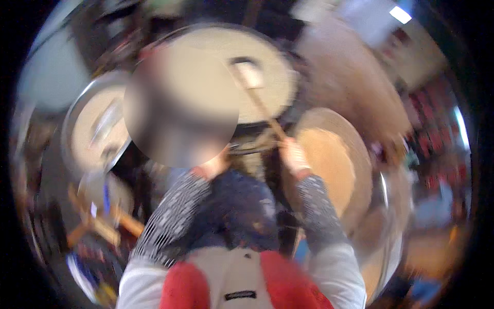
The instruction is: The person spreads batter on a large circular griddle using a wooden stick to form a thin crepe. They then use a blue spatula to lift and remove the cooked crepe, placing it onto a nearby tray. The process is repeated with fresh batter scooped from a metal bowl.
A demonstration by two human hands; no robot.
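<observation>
My right hand [293, 154] is closed around the lower end of a slim wooden stick [262, 106]. The stick slants up and left over a large round cream-coloured surface [266, 48] with a dark rim. By its far end lies a white patch [251, 75] under a dark curved band; whether these are joined to the stick I cannot tell. My left hand [218, 164] shows only near the wrist, low at the round surface's near side. A blurred disc hides its fingers and whatever they may hold.
On the left is a round, metal-rimmed thing [83, 145] with a beige face. Below it are several wooden pieces [129, 222] and a blue strip [106, 193]. Close on the right stands a brown disc [361, 170] with a paler orange middle [328, 166]. A large brown surface [347, 73] lies beyond.
</observation>
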